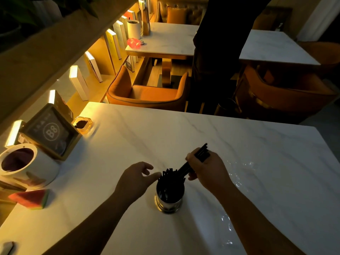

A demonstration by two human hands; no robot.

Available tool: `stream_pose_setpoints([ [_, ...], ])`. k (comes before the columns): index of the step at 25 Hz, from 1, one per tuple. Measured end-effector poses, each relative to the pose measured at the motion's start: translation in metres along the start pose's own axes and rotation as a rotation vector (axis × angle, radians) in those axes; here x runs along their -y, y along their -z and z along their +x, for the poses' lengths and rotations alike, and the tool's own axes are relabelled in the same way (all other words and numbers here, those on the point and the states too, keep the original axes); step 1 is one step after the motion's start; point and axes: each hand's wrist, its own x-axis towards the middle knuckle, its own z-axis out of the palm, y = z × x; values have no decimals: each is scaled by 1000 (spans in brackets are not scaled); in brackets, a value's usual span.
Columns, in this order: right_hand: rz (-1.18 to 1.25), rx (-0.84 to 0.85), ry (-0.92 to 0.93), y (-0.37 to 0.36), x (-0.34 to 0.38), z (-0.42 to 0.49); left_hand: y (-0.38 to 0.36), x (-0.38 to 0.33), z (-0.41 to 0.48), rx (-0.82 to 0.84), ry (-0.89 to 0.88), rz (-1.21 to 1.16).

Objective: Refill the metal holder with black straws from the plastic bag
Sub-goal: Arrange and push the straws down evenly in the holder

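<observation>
White cylindrical cup (27, 165) at far left; beside it a framed sign (50, 132) reading "B8". Glossy marbled white counter (239, 144). Left hand (137, 178), grip loose and empty, touches the ridged, shiny metal holder (169, 198). Right hand (206, 169) clasps thin black straws (199, 155), angled into the holder.

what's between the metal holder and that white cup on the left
Only bare marble table in the head view, crossed by the left hand reaching toward the metal holder; the white cup stands apart.
</observation>
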Motion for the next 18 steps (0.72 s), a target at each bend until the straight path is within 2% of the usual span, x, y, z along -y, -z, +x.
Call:
stream_pose_setpoints([
  [2, -147, 64, 1, -13, -16, -6, -9, 1, 7, 33, -49, 215],
  [6, -411, 198, 69, -28, -46, -12, -30, -5, 17, 83, -148, 348],
  [10, -414, 140, 58, -26, -61, -12, -31, -11, 23, 49, -247, 400],
  [18, -463, 127, 102, -28, -56, -14, 6, -32, 20, 103, -290, 381],
])
